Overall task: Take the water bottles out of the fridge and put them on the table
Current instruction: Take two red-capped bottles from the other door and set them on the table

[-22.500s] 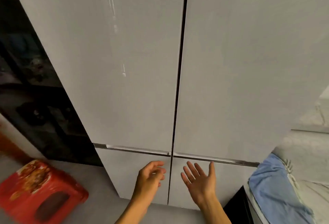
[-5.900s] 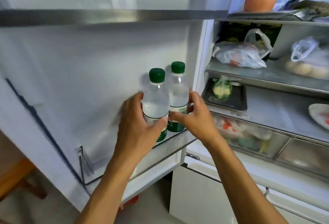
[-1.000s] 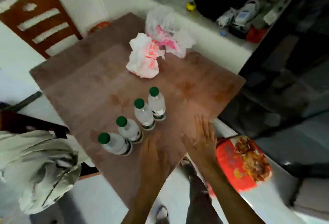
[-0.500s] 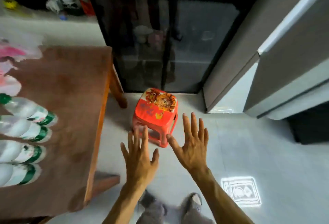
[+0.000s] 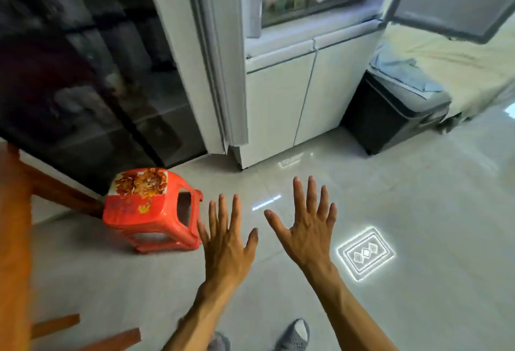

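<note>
Empty left hand (image 5: pixel 227 242) and right hand (image 5: pixel 308 228), fingers spread, palms down

Soft, even daylight fills the room. The pale glossy floor (image 5: pixel 418 211) below my hands carries sharp white glare patches, one a bright patterned rectangle (image 5: pixel 366 253). The dark glass door (image 5: pixel 69 72) at upper left is smeared by motion blur, and the wooden table (image 5: pixel 14 239) edge is blurred too. Straight lines bow outward toward the frame edges. Shadows are faint.
</note>
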Demonstrator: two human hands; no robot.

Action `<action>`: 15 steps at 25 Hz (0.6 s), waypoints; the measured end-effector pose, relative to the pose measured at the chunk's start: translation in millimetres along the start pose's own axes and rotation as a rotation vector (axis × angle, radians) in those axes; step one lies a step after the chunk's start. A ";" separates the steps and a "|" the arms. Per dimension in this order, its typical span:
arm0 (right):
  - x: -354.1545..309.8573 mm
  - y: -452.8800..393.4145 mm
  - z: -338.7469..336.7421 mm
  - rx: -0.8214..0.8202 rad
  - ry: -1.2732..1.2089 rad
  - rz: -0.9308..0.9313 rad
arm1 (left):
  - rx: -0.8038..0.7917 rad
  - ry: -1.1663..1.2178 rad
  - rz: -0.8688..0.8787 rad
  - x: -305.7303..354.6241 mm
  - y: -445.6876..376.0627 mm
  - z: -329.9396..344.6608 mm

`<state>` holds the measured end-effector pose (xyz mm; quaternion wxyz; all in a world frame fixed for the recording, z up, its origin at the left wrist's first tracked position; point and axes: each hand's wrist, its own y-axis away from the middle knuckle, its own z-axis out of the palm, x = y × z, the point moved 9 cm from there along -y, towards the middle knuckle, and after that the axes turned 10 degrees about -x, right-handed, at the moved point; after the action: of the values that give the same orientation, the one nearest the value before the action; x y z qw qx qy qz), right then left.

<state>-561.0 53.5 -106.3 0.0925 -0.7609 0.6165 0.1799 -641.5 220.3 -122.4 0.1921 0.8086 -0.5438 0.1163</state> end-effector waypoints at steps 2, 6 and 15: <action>54.0 -7.8 -34.1 0.035 0.035 0.041 | -0.017 0.015 0.064 68.6 -12.0 12.9; 129.5 -28.2 -83.5 0.090 0.090 0.084 | -0.048 0.006 0.194 167.6 -44.1 37.1; 229.8 -156.7 -177.5 0.288 0.105 0.149 | 0.040 -0.007 0.362 320.9 -190.7 47.7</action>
<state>-340.1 -183.9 -45.1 0.1546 -0.7005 0.6945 0.0563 -343.9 -4.6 -73.0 0.1502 0.7016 -0.6786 0.1568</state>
